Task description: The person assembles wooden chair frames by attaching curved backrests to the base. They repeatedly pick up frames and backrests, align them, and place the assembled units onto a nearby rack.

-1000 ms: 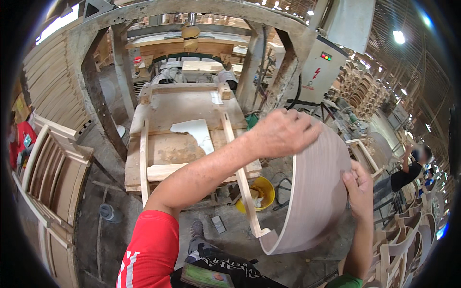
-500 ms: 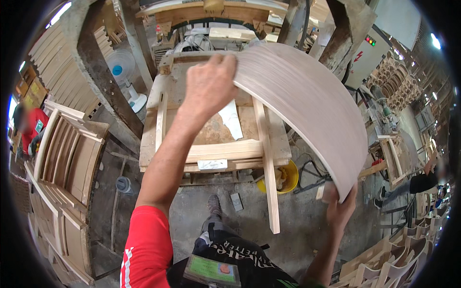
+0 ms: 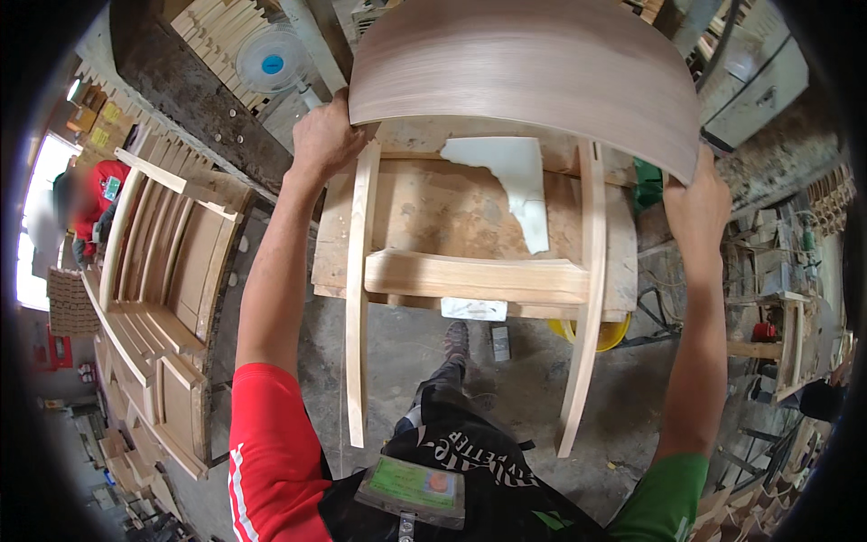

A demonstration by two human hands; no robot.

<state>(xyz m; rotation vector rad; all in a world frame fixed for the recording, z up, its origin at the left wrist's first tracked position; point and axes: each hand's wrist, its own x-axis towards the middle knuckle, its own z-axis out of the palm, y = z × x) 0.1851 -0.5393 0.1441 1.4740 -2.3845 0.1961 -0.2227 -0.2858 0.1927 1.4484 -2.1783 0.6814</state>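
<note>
The left hand (image 3: 327, 140) grips the lower left corner of a curved veneer panel (image 3: 533, 68), fingers curled around its edge — the right hand (image 3: 697, 206) clasps the right edge. Beneath both hands, a wooden chair frame (image 3: 474, 275) rests on the counter (image 3: 452, 203).

Both arms raised and stretched far forward, elbows nearly straight. Left hand (image 3: 327, 140) at far left, fingers curled closed in a grip, back of hand toward camera, wrist in line with forearm. Right hand (image 3: 697, 206) at far right, slightly nearer, fingers closed likewise, forearm running straight up from near edge.
</note>
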